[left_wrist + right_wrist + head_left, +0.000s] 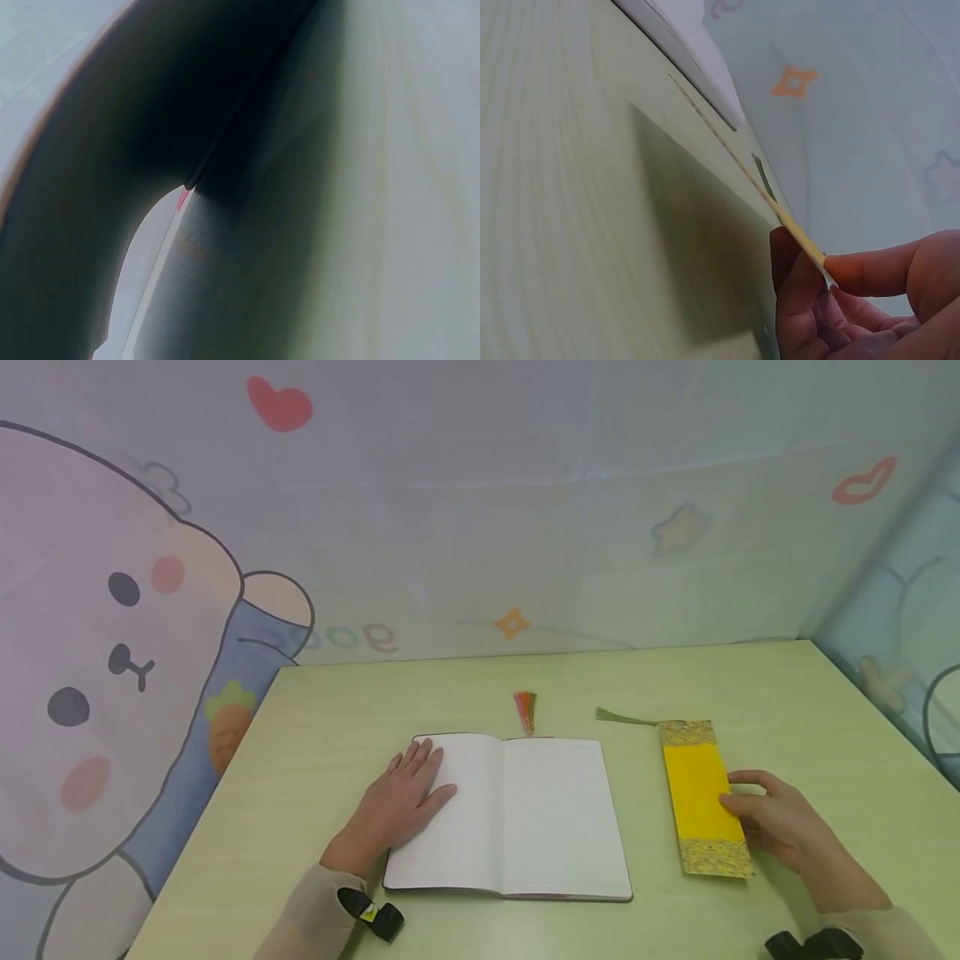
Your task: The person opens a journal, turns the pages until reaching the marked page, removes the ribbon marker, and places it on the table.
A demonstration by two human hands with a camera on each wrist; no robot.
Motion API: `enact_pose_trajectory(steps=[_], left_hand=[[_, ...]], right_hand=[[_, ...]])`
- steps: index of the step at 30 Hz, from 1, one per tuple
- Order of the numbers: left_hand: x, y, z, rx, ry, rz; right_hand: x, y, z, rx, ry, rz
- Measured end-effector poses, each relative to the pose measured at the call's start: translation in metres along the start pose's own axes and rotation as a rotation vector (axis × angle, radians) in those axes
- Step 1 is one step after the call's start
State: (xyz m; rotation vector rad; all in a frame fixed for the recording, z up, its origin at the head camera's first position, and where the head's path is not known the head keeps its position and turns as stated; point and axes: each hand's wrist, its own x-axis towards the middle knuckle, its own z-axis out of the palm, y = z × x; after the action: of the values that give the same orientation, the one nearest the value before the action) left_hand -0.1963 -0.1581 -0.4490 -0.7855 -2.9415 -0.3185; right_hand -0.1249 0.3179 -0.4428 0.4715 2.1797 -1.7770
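An open notebook [555,818] with white pages, faintly lined on the right one, lies on the table. On its left page rests my left hand [401,797], palm down, with fingers straight. My right hand [780,818] pinches the right edge of a yellow bookmark [697,793] that has gold patterned bands at both ends and a green tassel [626,717] at the top. In the right wrist view the bookmark [799,236] appears nearly edge-on, held between thumb and fingers above the table, casting a shadow. The left wrist view is mostly dark and blurred.
A pink, orange and green tassel [527,712] sticks out beyond the notebook's top edge. The pale green table [300,760] meets a printed cloth backdrop [465,543] at the back, with another cloth [907,635] along the right side.
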Motion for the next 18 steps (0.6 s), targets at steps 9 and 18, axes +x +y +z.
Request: enact_pose_trajectory(steps=[9,18], left_hand=[[-0.001,0.0,-0.002,-0.012,0.004,-0.006],[-0.002,0.001,-0.002,-0.026,0.008,0.003]], right_hand=[[-0.001,0.005,-0.015,-0.053,0.023,0.003],[-0.003,0.007,-0.039,-0.148,0.065,0.034]])
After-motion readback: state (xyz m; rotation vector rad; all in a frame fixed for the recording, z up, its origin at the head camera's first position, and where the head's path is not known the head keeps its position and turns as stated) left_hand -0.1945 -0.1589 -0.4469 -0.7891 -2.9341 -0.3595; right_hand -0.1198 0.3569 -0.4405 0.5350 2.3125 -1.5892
